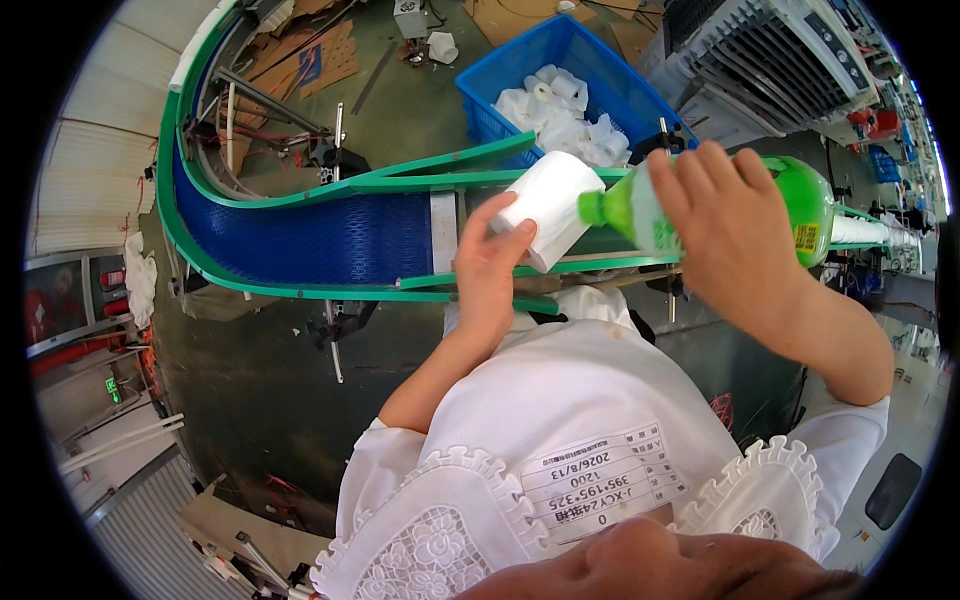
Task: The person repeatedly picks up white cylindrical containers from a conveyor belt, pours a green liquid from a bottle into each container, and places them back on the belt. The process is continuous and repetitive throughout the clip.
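My left hand (487,270) grips a white paper roll (560,200) from its near left side, with the thumb across its front. Above the conveyor, my right hand (735,225) is wrapped over a green plastic bottle (815,195) with a pale label. The bottle lies nearly level, its green cap end pointing left at the roll. Cap and roll overlap in view or sit very close; I cannot tell whether they touch. My right palm and fingers hide the bottle's middle.
Under my hands runs a conveyor with a blue belt (300,240) and green side rails, curving away at left. Beyond it stands a blue crate (480,88) holding several white rolls and wrappings. A grey slatted machine (765,70) is at the far right. Cardboard (330,55) lies on the floor.
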A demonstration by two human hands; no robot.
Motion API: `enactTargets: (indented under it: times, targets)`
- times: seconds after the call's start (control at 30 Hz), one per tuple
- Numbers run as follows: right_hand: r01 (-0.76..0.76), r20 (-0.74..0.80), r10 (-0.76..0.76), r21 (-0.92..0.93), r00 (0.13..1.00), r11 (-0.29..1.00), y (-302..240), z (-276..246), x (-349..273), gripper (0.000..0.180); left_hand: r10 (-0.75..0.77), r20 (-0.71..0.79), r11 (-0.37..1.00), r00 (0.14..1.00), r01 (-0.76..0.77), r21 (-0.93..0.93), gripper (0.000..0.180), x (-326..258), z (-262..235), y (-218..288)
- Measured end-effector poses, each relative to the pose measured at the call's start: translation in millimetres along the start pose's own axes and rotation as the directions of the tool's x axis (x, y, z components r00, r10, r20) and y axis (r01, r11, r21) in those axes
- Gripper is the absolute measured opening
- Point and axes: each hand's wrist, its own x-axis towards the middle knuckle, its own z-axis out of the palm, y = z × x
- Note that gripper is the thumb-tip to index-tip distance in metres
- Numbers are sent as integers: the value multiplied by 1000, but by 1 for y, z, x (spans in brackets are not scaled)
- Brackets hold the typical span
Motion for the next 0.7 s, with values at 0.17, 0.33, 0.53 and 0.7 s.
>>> enactTargets:
  times: [0.17, 0.33, 0.53, 0.7]
  targets:
    - [49, 17, -51, 74, 999, 996, -10, 2, -5, 54, 13, 44, 999, 999, -14, 33, 44, -5, 4, 7]
    - [-121, 8, 121, 130, 993, 984, 16, 27, -9, 56, 91, 57, 996, 994, -91, 3, 43, -2, -10, 7]
    - [-395, 54, 434, 529, 899, 751, 32, 67, -22, 77, 39, 53, 999, 998, -39, -1, 41, 3, -16, 12]
    - [-344, 237, 511, 931, 826, 125, 16, 115, -51, 81, -28, 8, 999, 1000, 27, 18, 39, 11, -18, 19]
